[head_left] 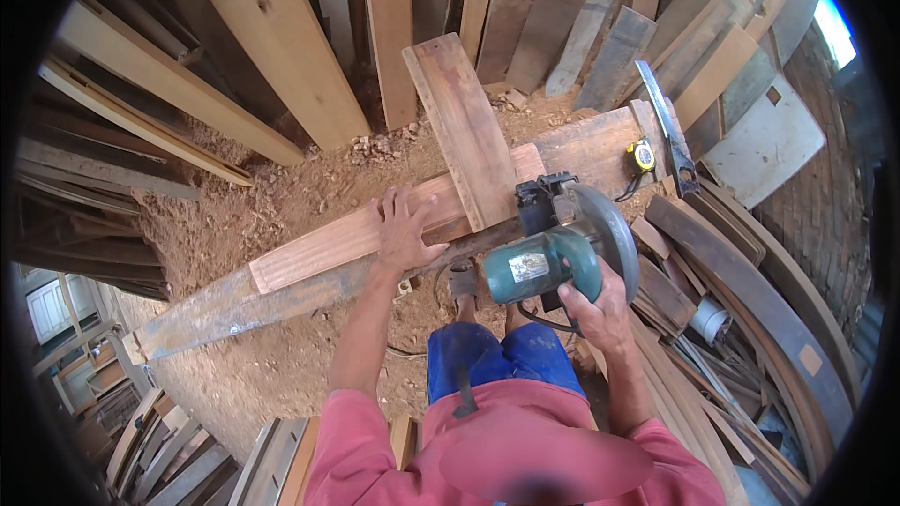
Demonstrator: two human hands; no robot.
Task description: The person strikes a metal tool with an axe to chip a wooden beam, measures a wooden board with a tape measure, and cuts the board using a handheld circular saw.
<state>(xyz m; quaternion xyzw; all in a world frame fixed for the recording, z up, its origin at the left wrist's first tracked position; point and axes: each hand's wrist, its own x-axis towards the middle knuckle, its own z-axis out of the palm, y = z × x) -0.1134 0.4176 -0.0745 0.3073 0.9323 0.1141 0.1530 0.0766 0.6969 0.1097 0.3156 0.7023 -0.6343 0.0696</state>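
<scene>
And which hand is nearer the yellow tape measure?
Right: the right hand grips the green circular saw, below the tape measure in the picture; the left hand rests on the reddish plank, farther off to the left.

Plank (323,251) lies beneath the left hand (407,230). Circular saw (553,260) sits in the right hand (601,312); tape measure (642,156) lies beyond.

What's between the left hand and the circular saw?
Head view: the near end of the short crosswise board lies between the left hand and the circular saw, across the reddish plank under that hand.
</scene>
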